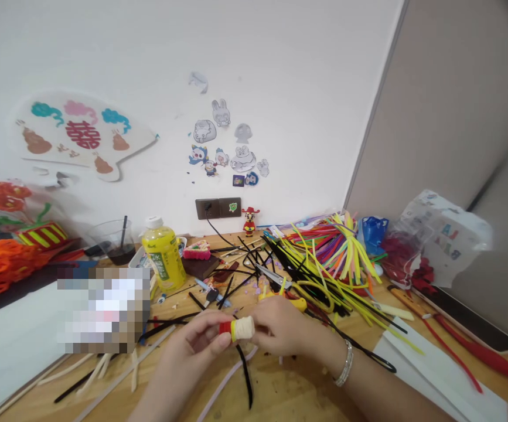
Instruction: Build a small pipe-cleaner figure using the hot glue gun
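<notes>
My left hand (196, 341) holds a small roll (241, 329) of wound pipe cleaner between thumb and fingers. The roll lies sideways, with a red band, a thin yellow band and a cream end facing right. Beside the cream end is my right hand (282, 325), its fingers curled closed. What those fingers grip, if anything, is hidden. A black pipe cleaner (245, 378) hangs or lies below the roll; I cannot tell which. A pale lilac strip (221, 390) curves across the wooden table (306, 392) underneath.
Beyond my hands lie scissors (273, 275) and a pile of colourful pipe cleaners (337, 249). A yellow drink bottle (162, 255) and a plastic cup (119, 243) stand at the left. A small red figure (249, 223) stands by the wall. White paper (442, 375) lies on the right.
</notes>
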`<move>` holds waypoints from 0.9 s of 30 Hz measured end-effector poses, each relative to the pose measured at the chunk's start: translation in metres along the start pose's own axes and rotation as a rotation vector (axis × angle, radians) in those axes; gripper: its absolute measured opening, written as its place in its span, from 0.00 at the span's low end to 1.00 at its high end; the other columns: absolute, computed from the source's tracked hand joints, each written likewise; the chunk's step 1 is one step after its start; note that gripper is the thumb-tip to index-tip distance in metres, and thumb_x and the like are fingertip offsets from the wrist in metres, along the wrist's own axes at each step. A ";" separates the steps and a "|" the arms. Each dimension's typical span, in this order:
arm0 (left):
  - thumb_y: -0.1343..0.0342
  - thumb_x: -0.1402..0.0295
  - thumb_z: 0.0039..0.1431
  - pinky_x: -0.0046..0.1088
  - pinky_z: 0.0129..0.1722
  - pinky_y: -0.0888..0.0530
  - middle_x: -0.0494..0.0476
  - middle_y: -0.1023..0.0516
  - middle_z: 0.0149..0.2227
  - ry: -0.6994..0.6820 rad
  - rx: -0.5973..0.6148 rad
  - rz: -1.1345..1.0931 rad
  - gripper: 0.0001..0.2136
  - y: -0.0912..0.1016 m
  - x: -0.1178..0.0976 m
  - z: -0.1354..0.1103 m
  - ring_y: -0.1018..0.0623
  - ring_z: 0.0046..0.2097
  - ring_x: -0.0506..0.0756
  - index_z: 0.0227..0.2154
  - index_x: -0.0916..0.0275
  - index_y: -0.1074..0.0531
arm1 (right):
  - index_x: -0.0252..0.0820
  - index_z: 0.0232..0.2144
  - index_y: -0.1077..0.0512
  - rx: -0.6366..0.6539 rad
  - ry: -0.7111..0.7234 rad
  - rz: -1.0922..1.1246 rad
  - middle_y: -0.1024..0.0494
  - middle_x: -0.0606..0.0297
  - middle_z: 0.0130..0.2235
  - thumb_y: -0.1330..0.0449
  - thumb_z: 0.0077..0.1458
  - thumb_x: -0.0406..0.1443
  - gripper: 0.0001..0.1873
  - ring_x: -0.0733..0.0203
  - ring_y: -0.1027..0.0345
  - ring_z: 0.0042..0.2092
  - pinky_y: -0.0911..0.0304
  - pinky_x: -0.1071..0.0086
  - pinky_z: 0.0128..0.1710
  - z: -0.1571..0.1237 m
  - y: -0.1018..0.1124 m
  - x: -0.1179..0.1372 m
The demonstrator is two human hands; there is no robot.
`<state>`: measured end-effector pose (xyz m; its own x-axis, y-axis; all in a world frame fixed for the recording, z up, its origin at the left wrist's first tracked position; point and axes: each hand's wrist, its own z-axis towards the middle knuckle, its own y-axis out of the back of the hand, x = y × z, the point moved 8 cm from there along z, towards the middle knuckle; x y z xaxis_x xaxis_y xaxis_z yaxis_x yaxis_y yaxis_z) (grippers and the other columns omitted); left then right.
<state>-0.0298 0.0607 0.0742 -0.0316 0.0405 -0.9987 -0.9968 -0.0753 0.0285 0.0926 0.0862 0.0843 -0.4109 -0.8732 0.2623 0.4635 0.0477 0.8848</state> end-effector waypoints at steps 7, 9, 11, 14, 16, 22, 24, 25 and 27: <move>0.39 0.70 0.40 0.28 0.38 0.26 0.57 0.21 0.32 -0.219 0.047 0.204 0.05 -0.007 -0.019 -0.001 0.23 0.37 0.57 0.23 0.57 0.21 | 0.37 0.42 0.30 -0.086 -0.150 0.723 0.26 0.59 0.41 0.52 0.57 0.34 0.14 0.61 0.33 0.44 0.39 0.68 0.43 -0.001 0.018 -0.004; 0.39 0.70 0.40 0.28 0.38 0.26 0.57 0.21 0.32 -0.225 0.056 0.200 0.05 -0.008 -0.017 -0.002 0.23 0.37 0.57 0.24 0.57 0.21 | 0.39 0.42 0.30 -0.057 -0.171 0.709 0.26 0.60 0.41 0.48 0.56 0.38 0.13 0.60 0.34 0.43 0.40 0.69 0.42 -0.001 0.015 -0.001; 0.39 0.71 0.41 0.28 0.38 0.25 0.56 0.21 0.32 -0.225 0.047 0.189 0.06 -0.006 -0.016 -0.002 0.23 0.36 0.56 0.25 0.56 0.21 | 0.40 0.40 0.30 -0.071 -0.212 0.622 0.27 0.62 0.38 0.45 0.54 0.40 0.13 0.61 0.34 0.39 0.39 0.70 0.38 -0.002 0.013 -0.001; 0.39 0.72 0.40 0.26 0.36 0.25 0.54 0.21 0.30 -0.212 0.025 0.198 0.07 -0.004 -0.013 -0.001 0.23 0.34 0.55 0.26 0.57 0.22 | 0.39 0.33 0.29 -0.167 -0.203 0.477 0.30 0.65 0.32 0.42 0.52 0.38 0.08 0.63 0.36 0.35 0.42 0.71 0.35 -0.002 0.020 -0.001; 0.40 0.72 0.40 0.26 0.34 0.25 0.53 0.21 0.28 -0.196 0.037 0.219 0.05 -0.004 -0.010 0.000 0.23 0.32 0.54 0.24 0.58 0.23 | 0.39 0.29 0.29 -0.214 -0.139 0.430 0.32 0.66 0.30 0.40 0.51 0.36 0.05 0.63 0.37 0.34 0.43 0.70 0.36 0.000 0.026 0.004; 0.39 0.71 0.39 0.29 0.34 0.26 0.56 0.20 0.27 -0.139 0.095 0.213 0.04 -0.009 0.000 0.003 0.22 0.31 0.56 0.23 0.61 0.23 | 0.39 0.25 0.31 -0.204 -0.096 0.581 0.30 0.66 0.30 0.42 0.52 0.33 0.05 0.63 0.36 0.37 0.42 0.69 0.39 0.003 0.026 0.005; 0.40 0.71 0.40 0.30 0.35 0.26 0.57 0.20 0.29 -0.141 0.108 0.222 0.05 -0.010 -0.001 0.002 0.22 0.33 0.56 0.24 0.62 0.23 | 0.39 0.25 0.31 -0.188 -0.141 0.665 0.29 0.65 0.31 0.42 0.52 0.32 0.04 0.63 0.35 0.38 0.42 0.69 0.41 0.004 0.020 0.002; 0.40 0.71 0.40 0.30 0.35 0.26 0.57 0.20 0.29 -0.141 0.116 0.229 0.04 -0.011 -0.003 0.002 0.22 0.33 0.57 0.24 0.62 0.23 | 0.39 0.26 0.31 -0.179 -0.166 0.701 0.29 0.65 0.31 0.42 0.52 0.32 0.04 0.63 0.35 0.37 0.41 0.69 0.41 0.003 0.017 0.000; 0.40 0.71 0.40 0.30 0.35 0.26 0.58 0.21 0.30 -0.146 0.144 0.247 0.04 -0.013 -0.006 0.000 0.22 0.34 0.57 0.24 0.62 0.24 | 0.39 0.26 0.31 -0.166 -0.219 0.761 0.29 0.66 0.31 0.42 0.51 0.32 0.02 0.63 0.35 0.36 0.40 0.69 0.39 0.003 0.010 -0.003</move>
<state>-0.0163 0.0619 0.0794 -0.2741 0.1816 -0.9444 -0.9575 0.0404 0.2856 0.0967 0.0908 0.0934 -0.0724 -0.5150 0.8541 0.7814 0.5029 0.3695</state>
